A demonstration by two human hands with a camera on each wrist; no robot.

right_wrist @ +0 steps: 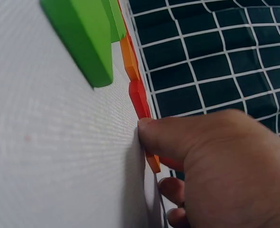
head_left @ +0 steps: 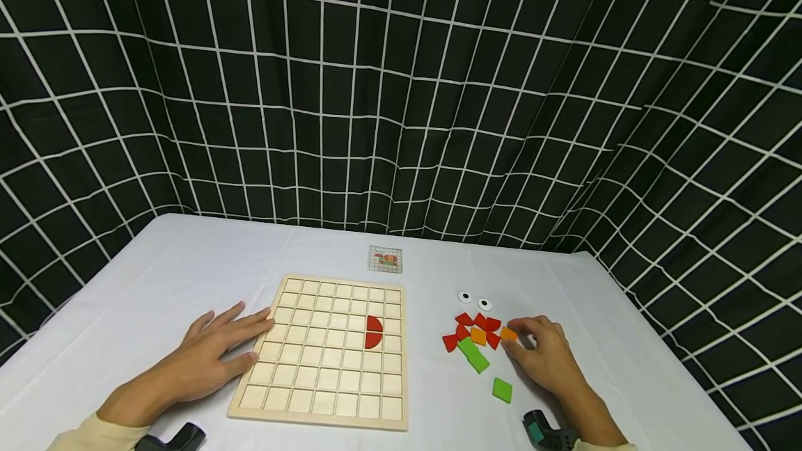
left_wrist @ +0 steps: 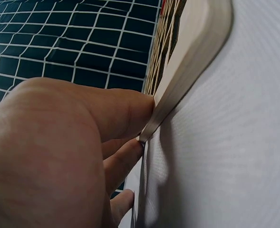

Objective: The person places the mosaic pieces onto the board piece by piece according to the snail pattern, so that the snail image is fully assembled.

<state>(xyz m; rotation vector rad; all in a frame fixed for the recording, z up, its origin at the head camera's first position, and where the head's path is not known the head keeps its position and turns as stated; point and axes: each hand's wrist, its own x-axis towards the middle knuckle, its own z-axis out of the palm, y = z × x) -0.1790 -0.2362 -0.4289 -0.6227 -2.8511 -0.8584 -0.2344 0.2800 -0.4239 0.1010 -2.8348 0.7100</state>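
A wooden grid board (head_left: 319, 346) lies flat on the table, with two red quarter-circle tiles (head_left: 373, 333) set in neighbouring cells near its right side. My left hand (head_left: 207, 357) rests at the board's left edge, fingers spread and fairly straight, thumb and fingertips touching the frame (left_wrist: 178, 71). To the right of the board, my right hand (head_left: 548, 353) pinches an orange square tile (head_left: 509, 334) between thumb and index finger at the edge of a loose group of tiles. In the right wrist view the thumb partly covers that orange tile (right_wrist: 153, 163).
Several loose red tiles (head_left: 450, 343), another orange tile (head_left: 478, 336) and green tiles (head_left: 474, 355) lie right of the board. One green tile (head_left: 502, 390) sits apart, nearer me. Two eye discs (head_left: 484, 305) lie behind them. A small picture card (head_left: 385, 259) lies beyond the board.
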